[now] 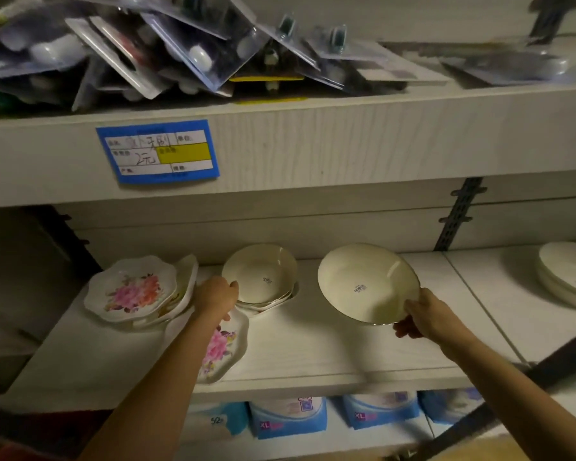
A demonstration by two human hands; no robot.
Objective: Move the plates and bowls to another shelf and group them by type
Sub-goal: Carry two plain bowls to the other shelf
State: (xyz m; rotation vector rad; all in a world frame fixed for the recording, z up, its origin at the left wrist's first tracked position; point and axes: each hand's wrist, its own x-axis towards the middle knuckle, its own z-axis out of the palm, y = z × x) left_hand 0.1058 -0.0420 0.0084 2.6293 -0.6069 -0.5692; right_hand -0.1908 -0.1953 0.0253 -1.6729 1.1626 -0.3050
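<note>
Two hands reach onto the middle shelf (pixel 313 344). The right hand (pixel 426 316) pinches the near rim of a large cream bowl (pixel 366 284), fingers curled on it, and holds it tilted just above the shelf. The left hand (pixel 217 296) curls round the left edge of the stack of cream bowls (pixel 260 274), beside the floral plates (pixel 130 291), with a single floral plate (pixel 226 344) under its wrist.

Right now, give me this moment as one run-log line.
left hand grips bowl stack rim | right hand holds large bowl tilted, by its rim | floral plates stacked at left
</note>
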